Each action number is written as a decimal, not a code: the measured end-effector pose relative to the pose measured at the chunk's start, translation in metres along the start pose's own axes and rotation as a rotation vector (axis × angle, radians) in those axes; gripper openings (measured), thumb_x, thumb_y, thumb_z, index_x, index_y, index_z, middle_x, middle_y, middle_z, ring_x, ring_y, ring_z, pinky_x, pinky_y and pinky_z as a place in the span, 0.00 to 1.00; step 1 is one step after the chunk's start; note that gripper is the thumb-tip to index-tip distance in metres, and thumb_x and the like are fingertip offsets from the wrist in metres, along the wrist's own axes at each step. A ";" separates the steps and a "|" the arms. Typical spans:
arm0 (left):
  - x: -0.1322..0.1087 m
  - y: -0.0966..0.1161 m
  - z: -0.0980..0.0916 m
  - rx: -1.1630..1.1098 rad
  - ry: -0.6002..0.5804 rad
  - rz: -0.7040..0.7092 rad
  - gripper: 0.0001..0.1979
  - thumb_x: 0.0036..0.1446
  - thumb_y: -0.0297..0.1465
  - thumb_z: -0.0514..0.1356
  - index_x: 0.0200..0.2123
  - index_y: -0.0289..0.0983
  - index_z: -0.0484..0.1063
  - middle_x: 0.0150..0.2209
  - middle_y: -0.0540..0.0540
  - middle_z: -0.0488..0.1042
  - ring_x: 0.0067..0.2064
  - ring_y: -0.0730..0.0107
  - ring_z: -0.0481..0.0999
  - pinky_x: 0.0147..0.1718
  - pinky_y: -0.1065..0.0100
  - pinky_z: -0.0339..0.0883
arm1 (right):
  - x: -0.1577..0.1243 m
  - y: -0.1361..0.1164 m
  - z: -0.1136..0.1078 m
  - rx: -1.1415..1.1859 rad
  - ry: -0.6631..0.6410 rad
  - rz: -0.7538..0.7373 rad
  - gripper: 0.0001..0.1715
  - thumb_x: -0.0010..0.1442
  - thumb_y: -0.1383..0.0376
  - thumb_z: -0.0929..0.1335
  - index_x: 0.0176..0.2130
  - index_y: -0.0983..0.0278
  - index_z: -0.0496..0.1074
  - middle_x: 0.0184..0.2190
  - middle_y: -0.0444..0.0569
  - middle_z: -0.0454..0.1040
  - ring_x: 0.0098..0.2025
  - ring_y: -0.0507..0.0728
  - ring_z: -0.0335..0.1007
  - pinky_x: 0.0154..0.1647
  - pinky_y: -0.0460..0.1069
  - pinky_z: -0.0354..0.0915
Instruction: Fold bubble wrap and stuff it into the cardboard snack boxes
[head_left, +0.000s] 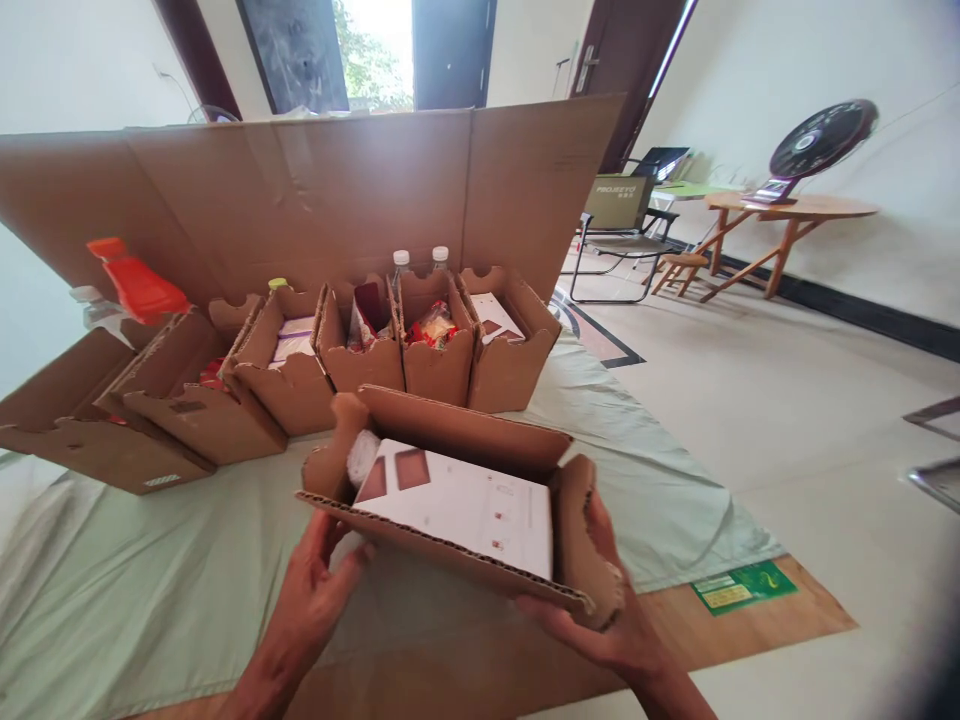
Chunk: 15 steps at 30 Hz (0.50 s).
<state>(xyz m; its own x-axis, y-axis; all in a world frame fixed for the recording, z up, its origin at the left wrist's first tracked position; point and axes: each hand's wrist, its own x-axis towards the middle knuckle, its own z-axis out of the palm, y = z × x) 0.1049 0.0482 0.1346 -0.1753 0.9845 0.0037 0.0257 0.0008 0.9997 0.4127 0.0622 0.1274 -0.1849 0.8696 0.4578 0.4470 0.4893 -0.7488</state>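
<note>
Corrugated cardboard fills your grip: your left hand (315, 590) pinches the open box (450, 440) at its near-left edge and your right hand (611, 625) clamps its right end, likely to keep it level over the table (150, 600). Inside lies a white carton (465, 505), perhaps beside a roll. The row of filled boxes (435, 370) crowds the far side; open room lies to your right.
</note>
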 end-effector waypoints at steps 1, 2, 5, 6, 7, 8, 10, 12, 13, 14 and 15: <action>0.004 0.001 0.010 0.001 -0.056 0.011 0.26 0.58 0.41 0.66 0.58 0.39 0.70 0.59 0.37 0.74 0.60 0.49 0.74 0.59 0.54 0.68 | -0.008 -0.001 -0.010 -0.027 0.045 0.036 0.65 0.55 0.53 0.77 0.75 0.47 0.38 0.75 0.46 0.47 0.74 0.73 0.47 0.70 0.70 0.55; 0.008 0.001 0.020 0.007 -0.111 0.020 0.25 0.59 0.40 0.65 0.57 0.38 0.71 0.58 0.37 0.75 0.59 0.49 0.75 0.58 0.54 0.69 | -0.016 -0.002 -0.019 -0.046 0.083 0.076 0.65 0.54 0.54 0.77 0.75 0.46 0.39 0.75 0.45 0.48 0.74 0.73 0.47 0.70 0.70 0.56; 0.011 0.004 0.045 0.044 -0.220 0.048 0.23 0.60 0.38 0.63 0.57 0.37 0.71 0.57 0.37 0.76 0.59 0.49 0.74 0.57 0.54 0.70 | -0.032 -0.003 -0.040 -0.059 0.140 0.189 0.64 0.55 0.53 0.76 0.75 0.49 0.40 0.75 0.47 0.50 0.73 0.72 0.50 0.69 0.69 0.58; 0.009 0.005 0.051 0.055 -0.227 0.059 0.23 0.61 0.38 0.63 0.58 0.37 0.70 0.57 0.37 0.76 0.60 0.49 0.74 0.57 0.54 0.70 | -0.035 -0.002 -0.045 -0.053 0.139 0.217 0.64 0.55 0.53 0.76 0.75 0.50 0.40 0.74 0.48 0.51 0.73 0.72 0.51 0.69 0.68 0.60; 0.005 0.006 0.055 0.065 -0.218 0.068 0.23 0.62 0.37 0.62 0.59 0.37 0.69 0.58 0.37 0.76 0.60 0.49 0.74 0.57 0.54 0.70 | -0.036 0.001 -0.050 -0.040 0.127 0.240 0.63 0.55 0.52 0.76 0.75 0.51 0.40 0.74 0.48 0.52 0.72 0.72 0.54 0.68 0.67 0.61; -0.002 0.006 0.058 0.078 -0.210 0.072 0.24 0.62 0.37 0.61 0.59 0.37 0.69 0.58 0.37 0.75 0.60 0.49 0.73 0.57 0.54 0.70 | -0.035 0.005 -0.055 -0.022 0.112 0.252 0.64 0.55 0.51 0.76 0.75 0.50 0.41 0.73 0.49 0.54 0.71 0.71 0.56 0.67 0.67 0.63; -0.019 0.004 0.062 0.112 -0.199 0.082 0.25 0.62 0.37 0.61 0.61 0.38 0.67 0.59 0.37 0.74 0.60 0.48 0.73 0.58 0.52 0.69 | -0.026 0.018 -0.064 0.034 0.082 0.246 0.64 0.51 0.50 0.78 0.75 0.51 0.45 0.71 0.50 0.60 0.69 0.72 0.61 0.64 0.67 0.67; -0.041 -0.003 0.068 0.159 -0.185 0.110 0.31 0.60 0.35 0.61 0.66 0.39 0.62 0.63 0.36 0.70 0.63 0.44 0.71 0.61 0.47 0.66 | -0.010 0.034 -0.074 0.130 0.080 0.236 0.62 0.50 0.48 0.78 0.73 0.55 0.53 0.66 0.54 0.68 0.66 0.74 0.65 0.60 0.67 0.70; -0.053 -0.008 0.072 0.185 -0.194 0.134 0.36 0.59 0.34 0.61 0.69 0.39 0.58 0.66 0.35 0.67 0.65 0.42 0.69 0.62 0.45 0.65 | 0.000 0.041 -0.079 0.187 0.098 0.235 0.59 0.50 0.47 0.78 0.72 0.58 0.57 0.63 0.56 0.71 0.64 0.75 0.67 0.59 0.67 0.71; -0.063 -0.013 0.079 0.207 -0.217 0.159 0.40 0.58 0.33 0.62 0.72 0.41 0.53 0.69 0.35 0.63 0.67 0.40 0.66 0.63 0.44 0.64 | 0.011 0.048 -0.083 0.238 0.131 0.235 0.55 0.52 0.45 0.77 0.70 0.60 0.61 0.61 0.57 0.73 0.62 0.75 0.69 0.58 0.66 0.71; -0.073 -0.019 0.087 0.222 -0.264 0.183 0.44 0.56 0.33 0.63 0.73 0.42 0.50 0.70 0.36 0.60 0.68 0.38 0.64 0.62 0.43 0.65 | 0.021 0.053 -0.086 0.274 0.180 0.236 0.51 0.53 0.44 0.75 0.69 0.60 0.63 0.61 0.57 0.74 0.61 0.74 0.70 0.59 0.66 0.70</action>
<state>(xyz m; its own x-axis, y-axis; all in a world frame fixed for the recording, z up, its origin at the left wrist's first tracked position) 0.2026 -0.0083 0.1131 0.1108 0.9831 0.1455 0.2506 -0.1693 0.9532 0.5078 0.1007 0.1392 0.0616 0.9466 0.3164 0.2045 0.2983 -0.9323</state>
